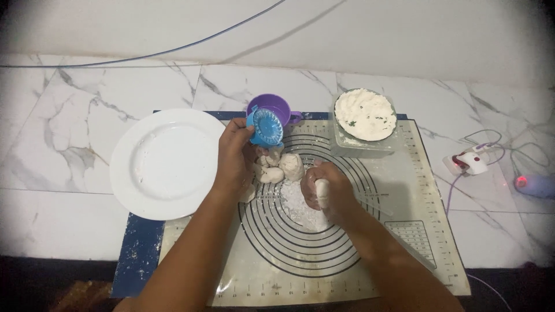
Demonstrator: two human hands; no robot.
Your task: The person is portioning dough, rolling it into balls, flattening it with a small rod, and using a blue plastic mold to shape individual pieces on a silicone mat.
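My left hand (233, 160) holds a round blue ridged dumpling mould (266, 126) up at the top of a pastry mat (399, 190) printed with circles. Just behind the mould stands a purple cup (276, 106). Several small lumps of dough (283, 166) lie on the mat between my hands. My right hand (327, 194) is curled around a pale piece of dough (321, 192), pressing it down over a floury patch (298, 207) in the middle of the rings.
A white plate (166, 163) dusted with flour sits left of the mat. A clear square container of white filling (364, 118) stands at the mat's top right. On the marble floor at right lie a white plug adapter (473, 163), cables and a pale device with a red light (535, 185).
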